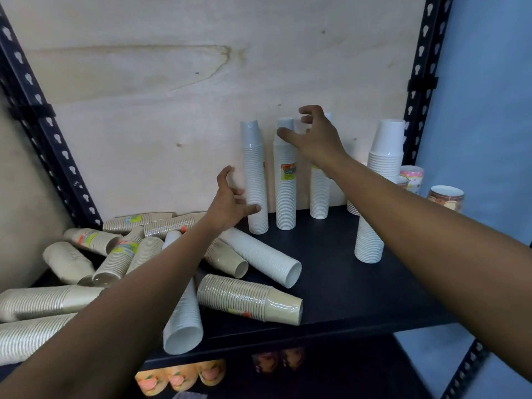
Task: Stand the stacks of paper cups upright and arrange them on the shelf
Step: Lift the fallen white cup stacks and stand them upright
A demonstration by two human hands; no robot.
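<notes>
My right hand (318,139), fingers (309,110) spread, hides the third stack (319,194) top at centre; left hand (230,204), likewise open, beside first stack (254,180), contact unclear.

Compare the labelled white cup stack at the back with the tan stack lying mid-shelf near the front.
The white stack stands upright by the back panel; the tan stack lies on its side on the shelf. The white stack is longer and slimmer, the tan stack shorter and wider. Both are nested cups.
</notes>
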